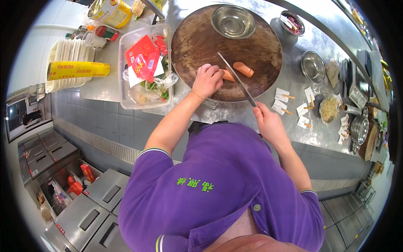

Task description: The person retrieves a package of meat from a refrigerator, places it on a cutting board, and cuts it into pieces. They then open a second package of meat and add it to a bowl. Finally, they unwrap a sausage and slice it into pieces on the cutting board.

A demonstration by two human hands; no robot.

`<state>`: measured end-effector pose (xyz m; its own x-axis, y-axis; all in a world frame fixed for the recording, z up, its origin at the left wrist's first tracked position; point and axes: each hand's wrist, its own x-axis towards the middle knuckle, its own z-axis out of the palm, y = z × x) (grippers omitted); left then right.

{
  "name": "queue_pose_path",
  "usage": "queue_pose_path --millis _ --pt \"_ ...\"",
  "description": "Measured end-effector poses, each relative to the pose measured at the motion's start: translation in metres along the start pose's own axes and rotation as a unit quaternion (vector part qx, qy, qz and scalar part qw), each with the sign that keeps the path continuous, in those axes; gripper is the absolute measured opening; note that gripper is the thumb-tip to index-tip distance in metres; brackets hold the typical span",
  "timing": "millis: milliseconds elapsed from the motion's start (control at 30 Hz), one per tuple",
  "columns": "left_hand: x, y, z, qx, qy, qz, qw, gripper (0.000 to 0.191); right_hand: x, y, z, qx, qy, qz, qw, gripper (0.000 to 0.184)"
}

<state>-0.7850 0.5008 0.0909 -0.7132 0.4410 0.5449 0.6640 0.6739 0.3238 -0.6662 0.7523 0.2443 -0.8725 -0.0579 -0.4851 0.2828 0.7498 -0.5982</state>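
Note:
My left hand (207, 81) rests with bent fingers on a smooth orange-pink piece of food (229, 75), a sausage or a carrot, on the round wooden chopping block (195, 37). In my right hand (269, 124) is the handle of a kitchen knife (241, 83), its blade seen nearly edge-on. The blade crosses over the right end of the held piece; whether it touches cannot be told. Just right of the blade lies a second orange-pink piece (243, 69) with a slanting cut face. An empty-looking steel bowl (233, 22) sits at the block's far edge.
Left of the block stands a clear plastic bin (122, 91) with red wrappers and vegetable scraps. Beyond it are a yellow wrap roll (78, 69) and a large tin (110, 14). To the right are paper slips with clothespins (288, 96), a steel bowl (313, 67) and a bowl of pale shreds (329, 108).

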Motion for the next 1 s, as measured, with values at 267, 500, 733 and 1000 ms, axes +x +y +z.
queue_pose_path --millis 267,500,733,1000 --pt "-0.001 -0.002 0.003 -0.012 0.0 0.005 1.0 0.03 0.005 -0.001 0.017 -0.013 -0.029 0.007 0.999 0.043" --pt "-0.004 -0.01 -0.013 -0.062 -0.007 -0.002 0.998 0.033 0.042 0.028 0.03 0.013 -0.021 0.004 1.0 0.047" --pt "-0.009 -0.013 -0.007 -0.056 0.06 -0.009 0.997 0.033 0.005 -0.028 0.004 0.004 -0.032 0.005 0.999 0.045" --pt "-0.01 -0.014 -0.008 -0.056 0.02 -0.022 0.998 0.027 0.021 -0.019 0.029 -0.028 -0.062 0.0 0.998 0.043"
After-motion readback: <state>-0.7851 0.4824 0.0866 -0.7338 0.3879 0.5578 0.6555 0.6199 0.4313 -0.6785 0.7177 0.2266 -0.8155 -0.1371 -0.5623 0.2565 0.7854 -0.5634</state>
